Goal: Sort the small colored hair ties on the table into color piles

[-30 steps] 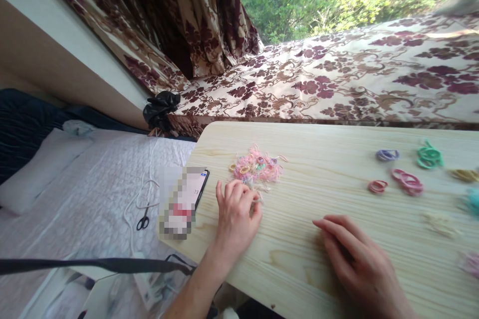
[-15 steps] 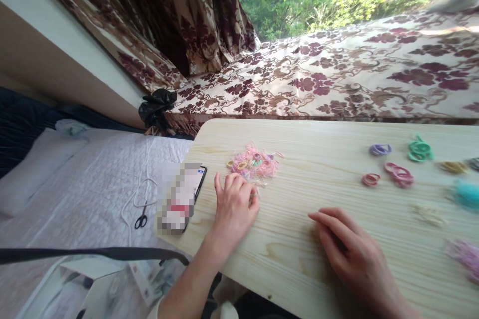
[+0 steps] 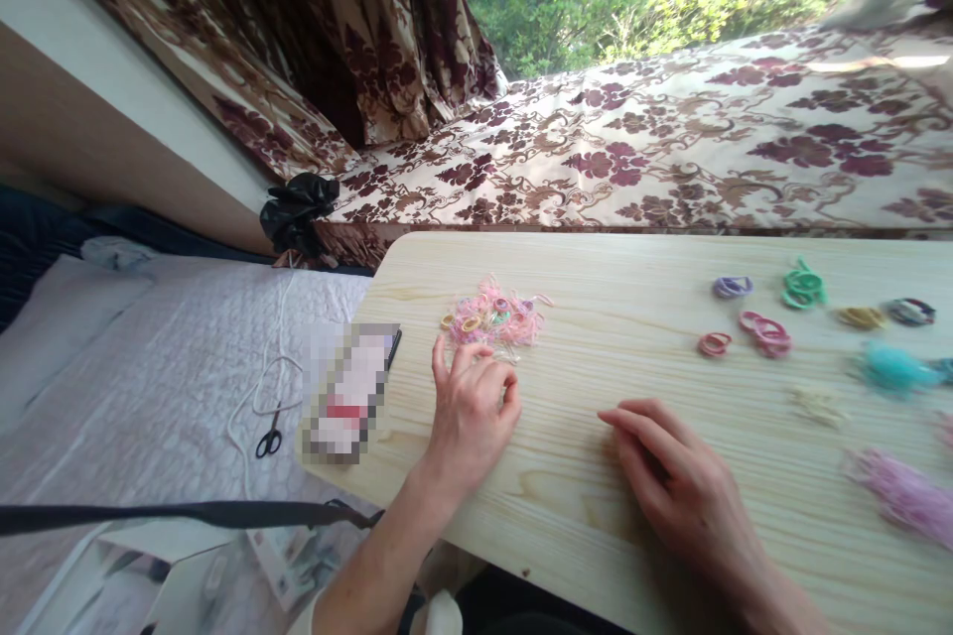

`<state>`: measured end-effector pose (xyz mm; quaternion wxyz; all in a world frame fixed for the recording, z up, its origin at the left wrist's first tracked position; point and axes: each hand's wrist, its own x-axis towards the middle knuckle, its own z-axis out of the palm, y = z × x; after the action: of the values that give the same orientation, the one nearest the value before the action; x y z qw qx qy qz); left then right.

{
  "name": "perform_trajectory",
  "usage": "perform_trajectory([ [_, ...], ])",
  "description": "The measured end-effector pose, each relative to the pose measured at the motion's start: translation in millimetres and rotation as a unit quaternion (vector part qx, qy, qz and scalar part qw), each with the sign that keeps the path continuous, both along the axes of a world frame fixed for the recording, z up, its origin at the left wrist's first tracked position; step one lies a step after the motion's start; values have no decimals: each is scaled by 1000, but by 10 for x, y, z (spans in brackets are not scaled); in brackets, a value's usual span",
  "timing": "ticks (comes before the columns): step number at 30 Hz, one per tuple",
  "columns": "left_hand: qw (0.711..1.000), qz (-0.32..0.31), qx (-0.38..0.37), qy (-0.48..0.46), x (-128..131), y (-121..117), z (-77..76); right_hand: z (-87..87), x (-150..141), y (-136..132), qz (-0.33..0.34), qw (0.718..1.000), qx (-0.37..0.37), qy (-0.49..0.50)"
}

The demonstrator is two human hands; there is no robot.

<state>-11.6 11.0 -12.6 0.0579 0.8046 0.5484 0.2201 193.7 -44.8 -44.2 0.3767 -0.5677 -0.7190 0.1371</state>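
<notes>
My left hand point(image 3: 476, 412) is over the table at the near edge of a tangled pile of small pink elastic bands point(image 3: 527, 325). Its thumb and forefinger are pinched together, and whatever lies between them is too small to make out. The other fingers reach toward the pile, which also has a few yellow, green and purple hair ties in it. My right hand point(image 3: 677, 476) rests on its side on the tabletop, fingers loosely stretched out and pointing left. Nothing shows in it, and it is apart from the sorted groups.
On the wooden table point(image 3: 566, 476), to the right, lie purple point(image 3: 734, 287), green point(image 3: 804, 286), pink point(image 3: 766, 333), red point(image 3: 715, 344) and yellow point(image 3: 862, 317) hair ties. Cream bands point(image 3: 817, 405), a turquoise bundle point(image 3: 893, 367) and lilac bands point(image 3: 904, 496) lie nearer. A phone point(image 3: 353, 392) is at the left edge; scissors point(image 3: 269, 442) lie on the bed.
The view has shifted slightly right. My left hand has drawn its thumb and forefinger a little away from the pile. My right hand stays resting on the table.
</notes>
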Motion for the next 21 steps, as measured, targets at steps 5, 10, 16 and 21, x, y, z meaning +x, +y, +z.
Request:
perform_trajectory([
  [5,996,-64,-27,-50,217,-93,-48,37,-31,-4,-2,1000,-11,-6],
  [10,990,-96,-50,-91,369,-168,-44,36,-45,-15,-2,1000,-15,-17],
  [16,987,-113,-60,-94,415,-186,-27,49,-49,-23,7,1000,-13,19],
  [21,987,-126,-59,-81,439,-190,-10,67,-54,-19,7,998,-19,53],
])
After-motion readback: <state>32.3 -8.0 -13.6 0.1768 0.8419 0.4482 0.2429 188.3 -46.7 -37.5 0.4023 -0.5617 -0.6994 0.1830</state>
